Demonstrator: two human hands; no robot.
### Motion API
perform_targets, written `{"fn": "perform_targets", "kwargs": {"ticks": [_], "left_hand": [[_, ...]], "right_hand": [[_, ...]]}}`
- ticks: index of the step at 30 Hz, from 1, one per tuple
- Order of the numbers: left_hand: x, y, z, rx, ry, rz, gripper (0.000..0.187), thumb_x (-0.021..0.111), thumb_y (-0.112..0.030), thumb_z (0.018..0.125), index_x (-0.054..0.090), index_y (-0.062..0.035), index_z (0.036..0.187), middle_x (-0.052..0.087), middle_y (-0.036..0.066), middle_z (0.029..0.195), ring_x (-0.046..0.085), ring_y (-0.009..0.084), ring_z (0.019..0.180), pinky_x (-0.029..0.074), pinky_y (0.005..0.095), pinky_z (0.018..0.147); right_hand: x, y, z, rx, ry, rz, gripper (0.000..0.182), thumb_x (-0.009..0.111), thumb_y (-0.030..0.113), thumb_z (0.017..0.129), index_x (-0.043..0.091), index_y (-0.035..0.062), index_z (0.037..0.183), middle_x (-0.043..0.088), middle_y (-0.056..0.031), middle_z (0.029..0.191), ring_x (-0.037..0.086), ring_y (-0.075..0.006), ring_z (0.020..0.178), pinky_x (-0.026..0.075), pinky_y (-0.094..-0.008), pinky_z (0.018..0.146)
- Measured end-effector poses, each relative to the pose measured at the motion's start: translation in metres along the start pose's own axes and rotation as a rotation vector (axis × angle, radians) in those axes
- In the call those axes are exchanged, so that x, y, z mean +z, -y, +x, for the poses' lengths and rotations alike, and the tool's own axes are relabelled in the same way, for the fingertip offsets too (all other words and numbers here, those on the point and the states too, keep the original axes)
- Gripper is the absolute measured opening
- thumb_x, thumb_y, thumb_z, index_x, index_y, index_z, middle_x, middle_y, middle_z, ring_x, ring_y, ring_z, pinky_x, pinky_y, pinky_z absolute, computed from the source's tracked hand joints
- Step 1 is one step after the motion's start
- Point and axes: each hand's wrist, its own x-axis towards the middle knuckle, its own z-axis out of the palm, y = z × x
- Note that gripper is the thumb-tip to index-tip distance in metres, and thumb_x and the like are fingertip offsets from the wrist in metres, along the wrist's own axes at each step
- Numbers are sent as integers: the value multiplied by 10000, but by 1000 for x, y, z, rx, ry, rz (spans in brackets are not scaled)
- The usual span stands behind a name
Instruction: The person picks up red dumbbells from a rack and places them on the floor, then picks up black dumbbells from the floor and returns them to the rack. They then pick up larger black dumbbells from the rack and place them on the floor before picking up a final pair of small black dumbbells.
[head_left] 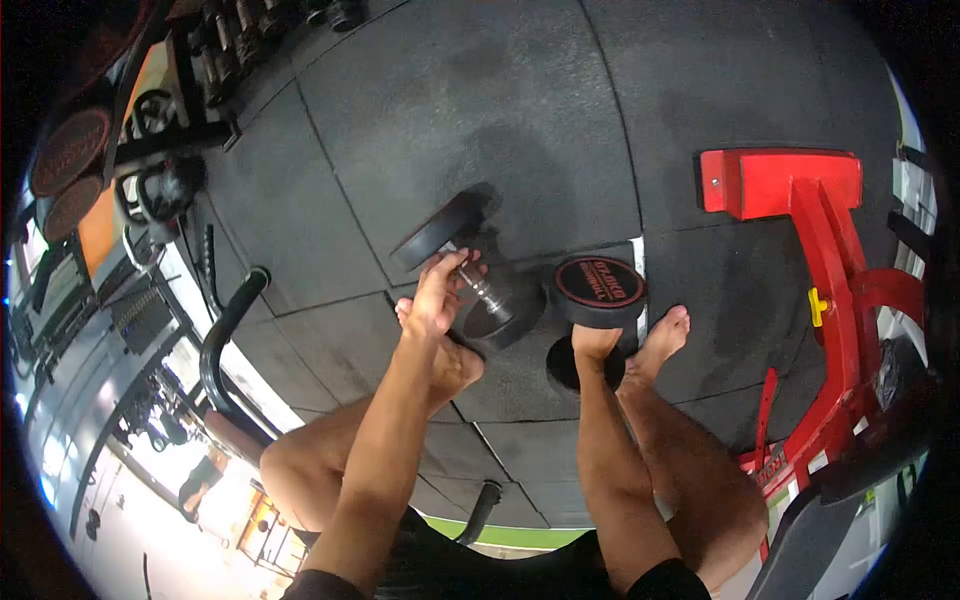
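My left hand (438,292) is at the upper part of a dumbbell's metal handle (484,292), its fingers loosely curled round it. That dumbbell lies slanted, with one black round head (436,232) up and to the left and the other, blurred head (505,312) down and to the right. In my right hand (596,341) is a second dumbbell, whose upper head (600,291) has red lettering on its end face. Its handle is hidden behind my fingers; the lower head (566,366) shows partly behind my wrist.
My bare feet stand on black rubber floor tiles (440,110), one beside each dumbbell. A red metal machine frame (832,255) stands at the right. Curved black bars (222,350) are at the left. Racked dumbbells (225,45) line the top left, and another person (203,482) is at the lower left.
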Motion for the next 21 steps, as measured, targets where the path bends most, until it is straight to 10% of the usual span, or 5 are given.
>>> {"fn": "perform_targets", "kwargs": {"ticks": [11, 14, 16, 21], "left_hand": [[2, 9, 38, -67, 323, -346, 468, 544, -386, 1001, 419, -192, 1408, 487, 100, 1469, 522, 452, 1257, 415, 691, 986], [-5, 18, 44, -41, 274, -409, 312, 581, -373, 983, 566, -89, 1111, 631, 180, 1181, 604, 472, 1094, 458, 699, 938], [1, 14, 43, -8, 296, -385, 323, 617, -398, 959, 593, -89, 866, 664, 144, 833, 669, 424, 941, 480, 690, 925], [-1, 26, 48, 39, 283, -400, 446, 594, -368, 982, 439, -154, 623, 408, 9, 512, 406, 175, 477, 463, 414, 587]], "right_hand": [[-10, 20, 12, 123, 100, 45, 431, 732, 269, 813, 668, 23, 1161, 682, -147, 1177, 631, -364, 1078, 480, -425, 963], [4, 6, -5, 588, 62, 701, 498, 750, 260, 795, 624, 10, 1206, 654, -151, 1221, 608, -355, 1120, 460, -419, 986], [-4, 9, 3, 191, 171, 27, 526, 730, 262, 821, 580, -1, 1250, 625, -163, 1262, 594, -347, 1138, 456, -415, 994], [-10, 11, 2, 190, 180, 5, 450, 663, 251, 877, 589, -4, 1241, 631, -164, 1252, 597, -347, 1132, 459, -416, 989]]}}
